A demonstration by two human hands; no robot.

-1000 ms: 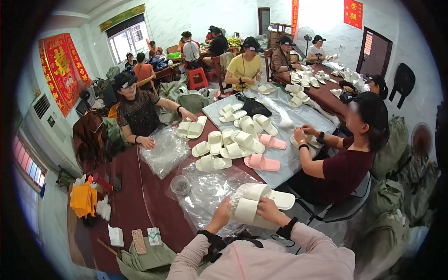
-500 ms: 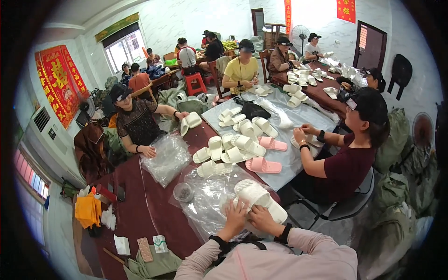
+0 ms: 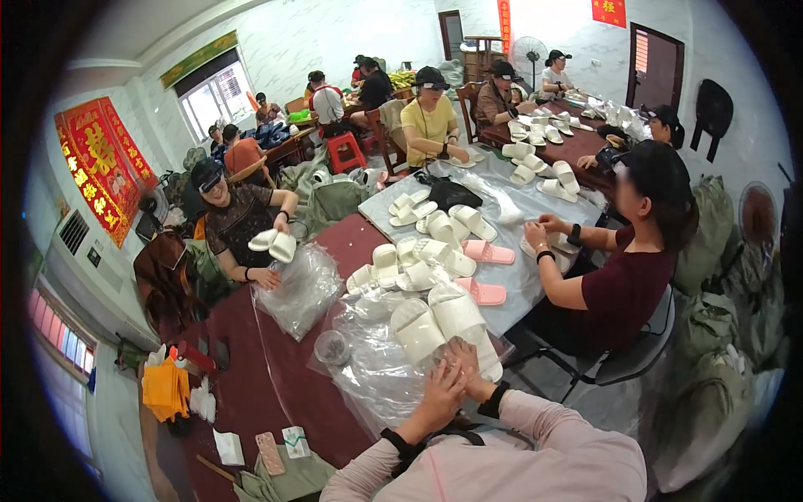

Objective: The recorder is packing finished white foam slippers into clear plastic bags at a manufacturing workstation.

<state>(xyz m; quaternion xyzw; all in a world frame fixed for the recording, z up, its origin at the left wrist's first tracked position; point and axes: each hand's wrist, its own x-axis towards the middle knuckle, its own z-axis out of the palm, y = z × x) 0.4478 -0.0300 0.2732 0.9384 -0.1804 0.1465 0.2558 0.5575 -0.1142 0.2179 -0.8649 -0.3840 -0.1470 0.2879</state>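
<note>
A pair of white slide slippers (image 3: 456, 311) is tilted up in front of me, side by side, with thin clear plastic around their near ends. My left hand (image 3: 443, 391) closes on the near end of the left slipper and the plastic. Close against it, my right hand (image 3: 470, 370) grips the near end of the right one. Some fingertips hide behind the other hand and the film. Under and left of my hands spreads a clear plastic bag (image 3: 368, 368). Just beyond lie several loose white slippers (image 3: 386, 266) and pink slippers (image 3: 487, 253).
A small clear round tub (image 3: 333, 346) stands on the dark red table (image 3: 276, 376). At lower left are a phone (image 3: 269, 453) and orange cloth (image 3: 166, 390). A co-worker (image 3: 242, 209) holds slippers beside a plastic bag pile (image 3: 299, 289); another person (image 3: 631, 268) sits at right.
My hands have drawn together, and the slippers are now tilted up with two visible side by side. The co-worker at left has lifted a white pair off the table toward themselves.
</note>
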